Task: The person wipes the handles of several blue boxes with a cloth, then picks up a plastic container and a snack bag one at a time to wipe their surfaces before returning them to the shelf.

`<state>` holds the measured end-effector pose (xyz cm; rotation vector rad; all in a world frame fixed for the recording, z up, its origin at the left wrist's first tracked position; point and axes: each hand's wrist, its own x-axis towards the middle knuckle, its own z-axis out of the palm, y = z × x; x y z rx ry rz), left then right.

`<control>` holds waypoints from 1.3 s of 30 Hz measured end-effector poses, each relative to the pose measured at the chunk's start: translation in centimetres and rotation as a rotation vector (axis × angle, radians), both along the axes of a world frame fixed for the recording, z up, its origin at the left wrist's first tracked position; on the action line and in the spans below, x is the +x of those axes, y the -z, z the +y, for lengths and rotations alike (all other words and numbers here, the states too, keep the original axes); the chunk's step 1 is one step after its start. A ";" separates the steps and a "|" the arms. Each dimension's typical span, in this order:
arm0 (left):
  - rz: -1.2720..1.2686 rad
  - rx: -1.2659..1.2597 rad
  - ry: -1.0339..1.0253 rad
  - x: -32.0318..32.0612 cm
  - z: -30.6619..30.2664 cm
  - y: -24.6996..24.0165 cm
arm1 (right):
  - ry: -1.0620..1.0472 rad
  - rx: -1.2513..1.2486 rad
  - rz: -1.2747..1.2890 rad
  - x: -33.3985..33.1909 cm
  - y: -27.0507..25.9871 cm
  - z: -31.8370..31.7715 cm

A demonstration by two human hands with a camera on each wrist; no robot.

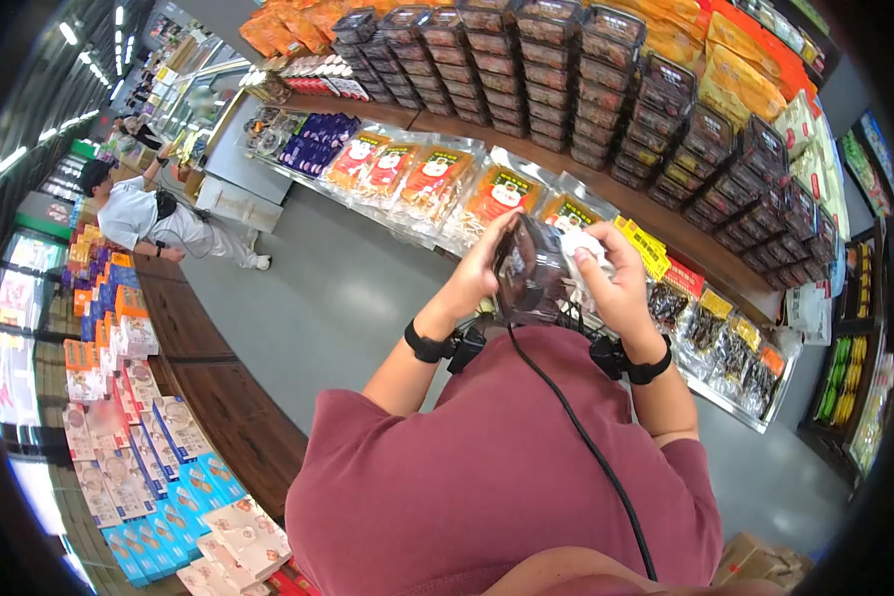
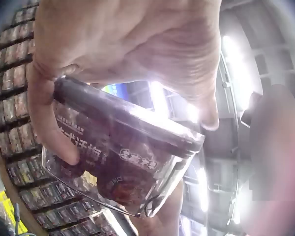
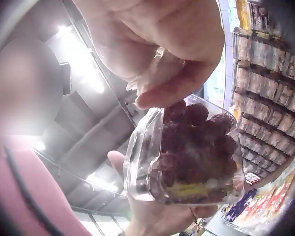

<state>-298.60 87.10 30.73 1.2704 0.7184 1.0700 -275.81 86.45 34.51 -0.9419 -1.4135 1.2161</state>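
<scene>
My left hand grips a clear plastic box of dark dried fruit by its side, in front of my chest. In the left wrist view, printed lettering shows on the box, with the thumb and fingers around its rim. The right wrist view shows dark, wrinkled pieces packed inside the box. My right hand pinches a crumpled white tissue at the box's right side. In the right wrist view the tissue is bunched under curled fingers, partly hidden by them.
Tall stacks of similar boxes line the shelf ahead. Below them lie bagged goods in a metal-edged tray. At left, a wooden counter bears boxed products. A person in white stands in the aisle.
</scene>
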 end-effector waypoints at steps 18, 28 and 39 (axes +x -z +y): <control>0.502 0.381 0.012 -0.8 -3.0 -3.0 | -0.289 0.086 -0.282 0.1 -2.2 2.4; 0.322 0.371 0.048 -0.1 -2.7 -1.6 | -0.152 0.182 -0.271 0.4 0.2 4.2; 0.394 0.266 -0.051 0.2 -2.2 -2.5 | -0.319 0.508 -0.279 1.6 -3.0 -0.2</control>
